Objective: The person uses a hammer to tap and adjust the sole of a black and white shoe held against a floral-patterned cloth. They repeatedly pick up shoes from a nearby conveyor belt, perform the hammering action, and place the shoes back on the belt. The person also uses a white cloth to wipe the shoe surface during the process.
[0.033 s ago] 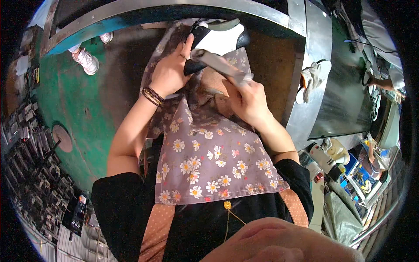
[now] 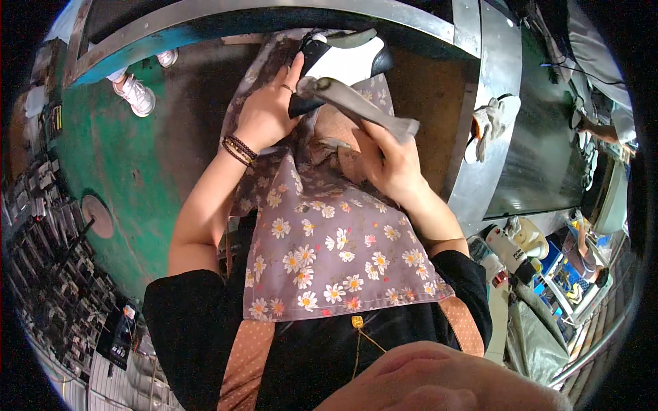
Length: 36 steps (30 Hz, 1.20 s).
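A black-and-white shoe (image 2: 346,63) lies on my lap at the top middle, over the flowered apron (image 2: 329,253). My left hand (image 2: 269,106) grips its left side, fingers closed along the black part and one finger stretched upward on it. My right hand (image 2: 392,161) is closed on a grey metal hammer (image 2: 356,103). The round face of the hammer is against or just above the near side of the shoe; I cannot tell whether they touch. Its flared end points right, past my thumb. The handle is mostly hidden by my fist.
A metal-edged bench (image 2: 274,20) runs across the front. On the steel ledge (image 2: 497,61) at right sits another white shoe (image 2: 507,113) with orange and grey parts. Beyond lies a dark conveyor-like surface (image 2: 541,171) with a co-worker's arm (image 2: 603,130). Piled dark items (image 2: 62,274) fill the left.
The hammer's flared end has swung slightly right and down, and my right hand has turned a little with it. My left hand and the shoe are where they were.
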Each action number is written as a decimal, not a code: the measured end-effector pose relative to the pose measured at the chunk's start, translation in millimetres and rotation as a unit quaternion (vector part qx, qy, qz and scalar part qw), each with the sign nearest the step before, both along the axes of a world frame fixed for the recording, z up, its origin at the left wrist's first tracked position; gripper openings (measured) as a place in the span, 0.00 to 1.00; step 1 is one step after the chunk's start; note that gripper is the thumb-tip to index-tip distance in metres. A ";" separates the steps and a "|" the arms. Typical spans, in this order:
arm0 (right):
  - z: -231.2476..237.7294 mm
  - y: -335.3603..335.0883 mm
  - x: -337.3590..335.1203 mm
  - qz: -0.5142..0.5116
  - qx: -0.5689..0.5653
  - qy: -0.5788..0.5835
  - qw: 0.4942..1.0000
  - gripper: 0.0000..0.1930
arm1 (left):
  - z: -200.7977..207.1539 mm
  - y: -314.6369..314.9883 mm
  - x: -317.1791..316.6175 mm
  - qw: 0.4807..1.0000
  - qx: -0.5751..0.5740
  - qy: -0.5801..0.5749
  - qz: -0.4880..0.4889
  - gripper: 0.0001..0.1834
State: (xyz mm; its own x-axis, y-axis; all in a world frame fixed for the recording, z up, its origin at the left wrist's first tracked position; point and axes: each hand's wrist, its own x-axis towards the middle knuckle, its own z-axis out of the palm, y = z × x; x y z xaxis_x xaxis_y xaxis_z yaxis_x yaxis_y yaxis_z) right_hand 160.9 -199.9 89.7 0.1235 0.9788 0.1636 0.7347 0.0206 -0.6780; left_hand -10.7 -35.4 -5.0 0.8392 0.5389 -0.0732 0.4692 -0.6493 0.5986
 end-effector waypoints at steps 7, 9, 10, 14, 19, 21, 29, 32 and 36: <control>-22.3 -17.3 0.5 0.044 -0.061 -0.045 0.996 0.38 | -2.9 8.0 -2.6 0.999 0.030 -0.014 -0.021 0.65; -14.3 -17.5 -3.2 0.021 -0.005 -0.001 1.000 0.36 | 4.9 4.4 -0.2 1.000 0.010 0.018 -0.012 0.65; -17.8 -16.7 -7.3 0.002 0.052 0.020 0.998 0.35 | 5.2 3.3 -0.6 1.000 0.009 0.029 -0.006 0.65; -35.2 -19.4 0.6 -0.030 0.024 -0.003 0.999 0.31 | 12.6 4.3 -0.3 1.000 -0.016 0.016 -0.001 0.61; -28.9 -25.6 5.0 -0.053 0.061 0.027 0.996 0.16 | 34.0 8.0 -11.7 0.979 -0.201 -0.024 -0.024 0.60; -31.9 -34.1 3.0 -0.089 0.168 -0.003 0.982 0.17 | 33.7 6.8 -18.2 0.944 -0.306 -0.116 -0.043 0.57; -31.4 -26.6 19.2 -0.155 0.131 0.059 0.977 0.26 | 12.9 18.8 5.0 0.984 -0.169 -0.049 -0.034 0.39; -17.7 -28.5 24.4 -0.174 0.110 0.079 0.975 0.23 | -16.0 5.7 0.0 0.986 -0.129 -0.101 0.013 0.37; -3.6 -27.8 25.0 -0.221 0.208 0.128 0.944 0.20 | -23.7 -5.9 -6.3 0.988 -0.064 -0.137 0.030 0.36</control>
